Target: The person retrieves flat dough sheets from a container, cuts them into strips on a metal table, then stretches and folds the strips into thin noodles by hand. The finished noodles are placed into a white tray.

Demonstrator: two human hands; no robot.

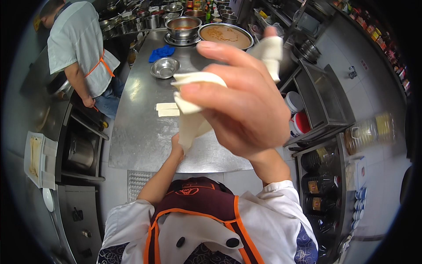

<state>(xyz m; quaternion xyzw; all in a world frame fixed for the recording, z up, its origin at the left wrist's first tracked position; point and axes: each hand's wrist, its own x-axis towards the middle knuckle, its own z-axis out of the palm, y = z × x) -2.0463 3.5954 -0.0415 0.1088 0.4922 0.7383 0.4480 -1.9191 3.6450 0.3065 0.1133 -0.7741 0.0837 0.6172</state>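
Close to the camera, my right hand [244, 99] is raised over the steel table, with a pale strip of dough [197, 77] pinched between thumb and fingers. The dough hangs down from there in a thin stretched sheet towards my left hand [178, 147], which is lower, near the table, and grips its lower part; the fingers of that hand are mostly hidden. More dough [274, 57] shows beyond my right hand, by a fingertip. Two flat dough strips [167, 106] lie side by side on the table, left of the hanging dough.
The steel table [132, 132] carries a small metal bowl [165, 68], a blue cloth [161, 53], a larger bowl [183, 28] and a wide pan of brown liquid [226, 35]. A person [82, 49] stands at the left. Shelves with bottles [318, 184] are on the right.
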